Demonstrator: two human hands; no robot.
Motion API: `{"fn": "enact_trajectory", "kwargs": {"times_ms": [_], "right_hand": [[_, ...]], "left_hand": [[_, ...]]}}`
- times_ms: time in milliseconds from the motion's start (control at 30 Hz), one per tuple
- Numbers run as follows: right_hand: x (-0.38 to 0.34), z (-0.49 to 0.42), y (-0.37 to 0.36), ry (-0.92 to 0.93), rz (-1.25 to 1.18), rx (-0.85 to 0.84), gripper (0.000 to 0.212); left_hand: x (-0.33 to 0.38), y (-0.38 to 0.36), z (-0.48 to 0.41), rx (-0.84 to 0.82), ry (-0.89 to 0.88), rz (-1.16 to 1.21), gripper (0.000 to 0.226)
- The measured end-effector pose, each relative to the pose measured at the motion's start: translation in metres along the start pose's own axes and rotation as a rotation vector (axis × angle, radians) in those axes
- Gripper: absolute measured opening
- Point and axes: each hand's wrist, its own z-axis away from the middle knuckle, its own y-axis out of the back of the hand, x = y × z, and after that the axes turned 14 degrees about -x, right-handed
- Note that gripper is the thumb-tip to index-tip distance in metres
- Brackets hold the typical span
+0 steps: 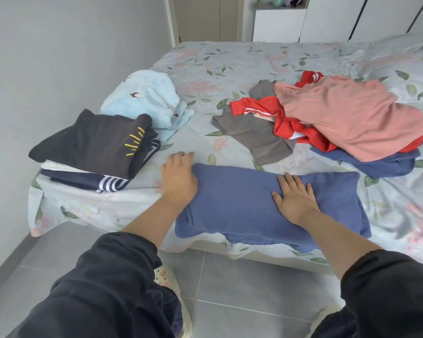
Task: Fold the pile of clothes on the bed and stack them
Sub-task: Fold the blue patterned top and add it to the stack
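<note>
Blue garment (242,206) under right hand (296,200), one stack (93,142), one pile (347,118)

A white cabinet (279,25) stands at the far side of the room. On the shelf just above it sit soft toys (279,0), too blurred to make out. Left of the cabinet is a beige door panel (205,18), and right of it are white wardrobe doors (340,18) with dark slits. Further left runs a grey wall (59,57), and well below the cabinet lies a grey tiled floor (242,301).

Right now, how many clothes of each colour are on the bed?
Blue: 2
Light blue: 1
Black: 1
White: 1
Navy: 1
Grey: 1
Red: 1
Pink: 1
Total: 9 seen; more may be hidden.
</note>
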Motion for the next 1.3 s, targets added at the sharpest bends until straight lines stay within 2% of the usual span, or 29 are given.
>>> {"fn": "enact_trajectory", "kwargs": {"times_ms": [33,100,200,233,300,400,500,600,667,733,800,867,967,1067,1133,1167,1233,1300], "right_hand": [[0.0,0.002,0.0,0.001,-0.003,0.008,0.061],[-0.001,0.005,0.002,0.01,-0.005,0.022,0.06],[0.003,0.008,0.003,0.045,0.028,0.008,0.058],[0.011,0.01,0.003,0.042,0.05,0.008,0.057],[0.038,0.013,0.005,-0.053,0.025,0.041,0.057],[0.089,0.022,0.011,-0.36,-0.129,0.113,0.06],[0.107,0.027,0.017,-0.508,-0.195,0.044,0.065],[0.094,0.021,0.023,-0.425,-0.088,0.072,0.063],[0.08,0.015,0.03,-0.252,0.055,0.161,0.059],[0.07,0.006,0.039,-0.068,0.1,0.202,0.057],[0.068,-0.001,0.049,0.012,0.087,0.1,0.061],[0.071,-0.008,0.059,-0.012,0.094,-0.058,0.066],[0.075,-0.014,0.079,-0.055,0.108,-0.228,0.052],[0.074,-0.014,0.098,-0.01,0.141,-0.378,0.037],[0.076,-0.013,0.116,0.049,0.108,-0.355,0.016],[0.077,-0.012,0.128,0.074,0.076,-0.325,0.015],[0.078,-0.016,0.151,0.086,0.019,-0.231,0.031],[0.077,-0.026,0.165,0.072,0.021,-0.099,0.023]], "left_hand": [[0.021,-0.005,-0.001,0.011,-0.119,-0.01,0.055],[0.062,-0.022,-0.002,-0.085,-0.287,-0.059,0.052],[0.094,-0.059,0.004,-0.368,-0.298,-0.148,0.057],[0.095,-0.07,0.006,-0.41,-0.276,-0.17,0.058],[0.09,-0.082,0.007,-0.39,-0.258,-0.189,0.059],[0.087,-0.087,0.005,-0.351,-0.266,-0.206,0.061],[0.088,-0.089,0.006,-0.328,-0.256,-0.2,0.062],[0.087,-0.086,0.008,-0.339,-0.252,-0.2,0.062],[0.089,-0.083,0.005,-0.363,-0.264,-0.179,0.06],[0.087,-0.076,-0.004,-0.373,-0.273,-0.112,0.054],[0.075,-0.065,-0.02,-0.345,-0.244,-0.095,0.05],[0.058,-0.049,-0.039,-0.375,-0.176,-0.146,0.056],[0.042,-0.021,-0.068,-0.563,-0.109,-0.147,0.053],[0.041,0.006,-0.089,-0.832,-0.184,-0.097,0.038],[0.04,0.024,-0.101,-0.899,-0.225,-0.055,0.027],[0.04,0.034,-0.108,-0.885,-0.243,-0.047,0.022],[0.042,0.052,-0.121,-0.817,-0.266,-0.07,0.016],[0.048,0.058,-0.134,-0.713,-0.256,-0.13,0.016]]}}
